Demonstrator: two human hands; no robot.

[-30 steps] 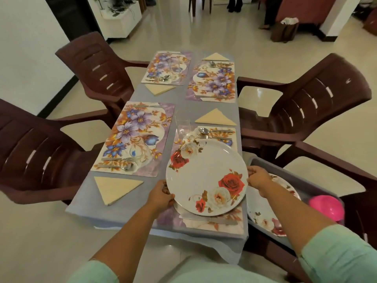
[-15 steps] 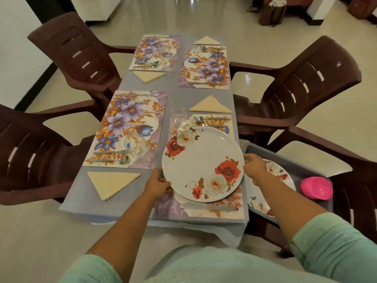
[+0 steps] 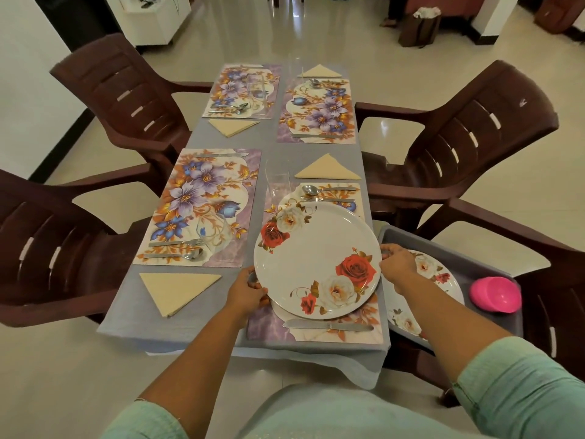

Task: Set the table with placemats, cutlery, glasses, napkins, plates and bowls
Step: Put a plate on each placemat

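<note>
My left hand (image 3: 245,294) grips the near-left rim of the rose-patterned plate (image 3: 316,259), fingers curled under its edge, and my right hand (image 3: 397,261) grips the opposite rim. The plate sits over the near-right placemat (image 3: 316,332), between a knife (image 3: 327,325) at the near edge and a spoon (image 3: 311,190) and fork at the far edge. A clear glass (image 3: 278,180) stands just beyond. To my right, a grey tray (image 3: 399,234) on a chair holds more plates (image 3: 430,270) and a pink bowl (image 3: 494,294).
</note>
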